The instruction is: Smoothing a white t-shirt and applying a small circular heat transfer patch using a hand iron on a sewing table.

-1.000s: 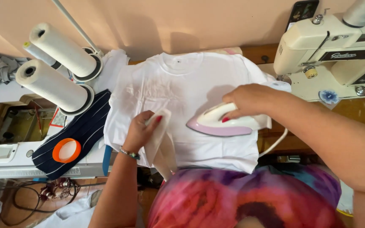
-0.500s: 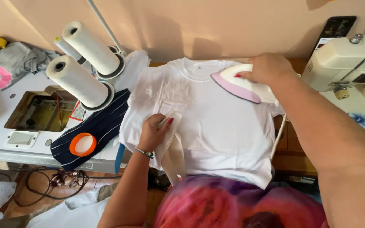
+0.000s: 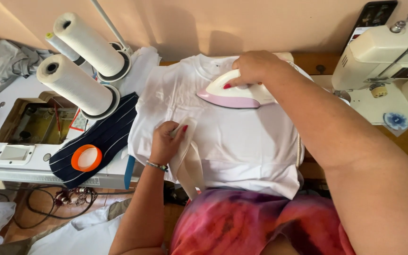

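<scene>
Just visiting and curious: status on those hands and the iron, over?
Right hand gripping white-and-pink iron, near the collar of the white T-shirt. Left hand pinching a white fabric strip at the shirt's edge. Thread cones stand clear at the side.

White garment, pink-soled iron, navy striped cloth.
The T-shirt (image 3: 242,141) is plain white; the iron (image 3: 234,94) is white above a pink sole; the cloth (image 3: 105,137) is navy with thin white stripes; the tape roll (image 3: 86,157) is orange; the thread cones (image 3: 79,89) are off-white.
</scene>
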